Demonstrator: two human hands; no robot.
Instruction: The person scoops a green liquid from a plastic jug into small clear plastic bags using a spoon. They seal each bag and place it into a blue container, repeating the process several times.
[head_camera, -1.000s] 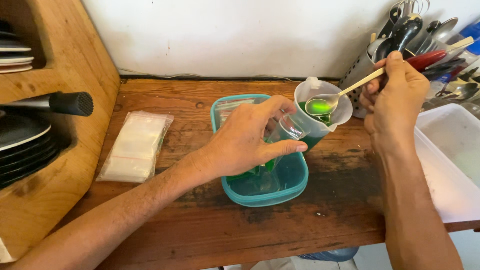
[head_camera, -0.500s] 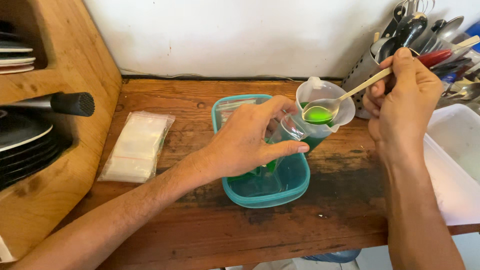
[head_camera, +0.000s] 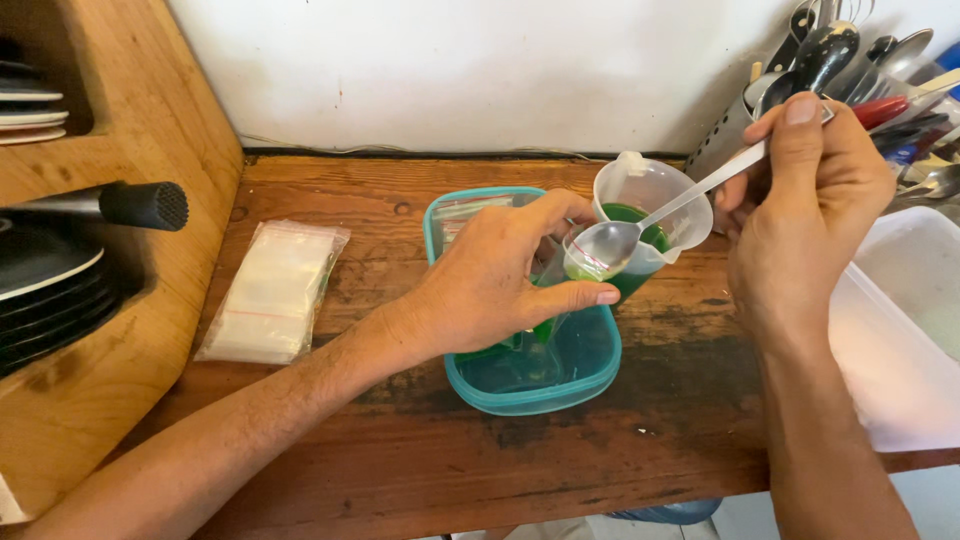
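Tabletop (head_camera: 420, 470) of dark worn wood carries everything, running from the wooden rack at nine o'clock to the white tub (head_camera: 900, 330) at three o'clock. One teal plastic container (head_camera: 530, 385) sits at its centre, with a film of green liquid on the bottom. One stack of clear zip bags (head_camera: 270, 290) lies flat at nine o'clock from the container, well apart from it, long axis running from twelve to six o'clock.

One clear measuring jug (head_camera: 650, 215) holding green liquid stands at one o'clock from the container, just beside its far corner, spout toward twelve o'clock. One cutlery holder (head_camera: 730, 140) full of utensils stands beyond it at two o'clock.

Left hand (head_camera: 490, 285) hovers over the container, thumb and fingers pinching the mouth of one small clear bag (head_camera: 575, 265), which it holds open and upright; the bag hangs down into the container, green showing in its lower part. Right hand (head_camera: 805, 215) sits at three o'clock from the bag, fingers and thumb pressed around the end of one metal spoon (head_camera: 660, 215).

The spoon's long axis runs from two o'clock at the handle down to eight o'clock at the bowl. Its bowl sits right at the bag's open mouth, touching or nearly so, a little green still in it. The jug lies directly behind the spoon, between the two hands, nearer the right one.
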